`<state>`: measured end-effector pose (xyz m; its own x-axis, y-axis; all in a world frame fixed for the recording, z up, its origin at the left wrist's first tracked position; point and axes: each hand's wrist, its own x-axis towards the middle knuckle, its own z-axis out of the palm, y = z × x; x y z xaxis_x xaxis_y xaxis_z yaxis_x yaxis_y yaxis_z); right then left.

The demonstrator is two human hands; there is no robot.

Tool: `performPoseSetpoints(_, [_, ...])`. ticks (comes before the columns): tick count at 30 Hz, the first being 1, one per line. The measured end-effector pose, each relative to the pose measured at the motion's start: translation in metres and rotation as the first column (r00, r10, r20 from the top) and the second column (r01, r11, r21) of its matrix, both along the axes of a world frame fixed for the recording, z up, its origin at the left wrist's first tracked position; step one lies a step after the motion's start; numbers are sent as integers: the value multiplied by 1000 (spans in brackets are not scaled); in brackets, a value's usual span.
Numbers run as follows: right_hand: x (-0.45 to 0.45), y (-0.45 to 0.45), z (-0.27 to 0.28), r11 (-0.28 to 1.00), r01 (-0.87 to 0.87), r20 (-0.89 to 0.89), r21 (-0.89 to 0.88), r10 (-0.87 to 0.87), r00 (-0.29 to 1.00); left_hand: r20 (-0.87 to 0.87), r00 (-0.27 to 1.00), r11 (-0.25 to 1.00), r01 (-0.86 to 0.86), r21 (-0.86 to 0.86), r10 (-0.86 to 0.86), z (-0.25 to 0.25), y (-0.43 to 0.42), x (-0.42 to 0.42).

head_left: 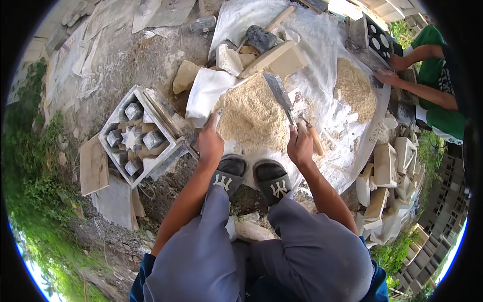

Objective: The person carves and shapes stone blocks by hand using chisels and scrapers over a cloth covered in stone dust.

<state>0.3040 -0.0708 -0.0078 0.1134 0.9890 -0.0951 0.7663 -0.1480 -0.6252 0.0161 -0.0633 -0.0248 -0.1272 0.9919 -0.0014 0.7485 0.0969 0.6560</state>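
Note:
My right hand (pixel 301 146) is closed round the handle of a flat metal trowel (pixel 278 93), whose long blade points up and away over a heap of sandy powder (pixel 251 113). Just beside this hand, a wooden-handled tool (pixel 315 138) lies with its far end in white powder. At the left edge of the heap, my left hand (pixel 210 143) is also closed; a thin edge shows above its fingers, but I cannot make out what it grips. A white sack (pixel 206 93) lies just beyond that hand. To its left sits a metal mold (pixel 168 158) with a star and several blocks inside.
A black-headed mallet (pixel 260 39) rests by pale broken blocks (pixel 279 58). Another person's hands (pixel 390 75) hold a mold with round holes (pixel 377 40) at right, near a second sand heap (pixel 354 90). Cast blocks (pixel 385 166) are piled lower right; boards (pixel 94 166) lie left.

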Motion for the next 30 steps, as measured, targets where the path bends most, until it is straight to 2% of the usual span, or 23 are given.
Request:
performPoseSetpoints(2, [-3, -1, -3, 1000, 15, -33, 1, -15, 999, 6, 1000, 1000, 7, 17, -7, 0, 0, 0])
performPoseSetpoints(4, [-5, -4, -16, 987, 31, 182, -158, -2, 983, -8, 1000, 1000, 5, -9, -5, 0, 1, 0])
performPoseSetpoints(8, [5, -2, -32, 970, -3, 169, -243, 45, 985, -21, 1000, 999, -9, -37, 9, 4, 3, 0])
performPoseSetpoints(10, [6, -1, -24, 972, 16, 197, -234, 31, 980, -33, 999, 996, -6, -84, 3, 6, 1, 1])
performPoseSetpoints(13, [5, 1, -1, 993, 17, 47, -113, -12, 999, -21, 1000, 999, -6, -31, 6, 3, 2, 2])
performPoseSetpoints(14, [4, 1, 4, 993, 17, 50, -117, -11, 999, -18, 1000, 999, -6, -36, 6, 2, 0, 2])
performPoseSetpoints(15, [2, 1, 7, 999, 16, 21, -48, -15, 1000, -15, 1000, 1000, -3, -29, 3, 3, 1, 2])
performPoseSetpoints(16, [1, 1, 9, 1000, 17, -8, 22, -16, 1000, -13, 1000, 1000, -1, -22, 0, 4, 1, 1])
performPoseSetpoints(19, [-3, -5, -13, 999, 18, 22, 47, -19, 1000, -12, 1000, 999, -8, -31, 8, 4, 1, 2])
performPoseSetpoints(20, [-1, -6, -19, 999, 18, 22, 50, -19, 1000, -12, 1000, 1000, -8, -29, 8, 4, 1, 1])
performPoseSetpoints(22, [5, -4, -25, 946, -66, 204, -317, 136, 969, -18, 1000, 999, -5, -45, 4, 2, 2, 0])
performPoseSetpoints(27, [9, 6, -3, 962, -63, 175, -266, 113, 978, -24, 1000, 1000, 8, -30, -9, 1, 0, 0])
performPoseSetpoints(29, [7, 8, 6, 985, -42, 89, -169, 58, 994, -28, 1000, 999, 0, -41, -1, 1, -1, 1])
performPoseSetpoints(30, [5, 7, 10, 984, -44, 90, -174, 60, 994, -28, 1000, 998, 3, -57, -5, 2, 0, 1])
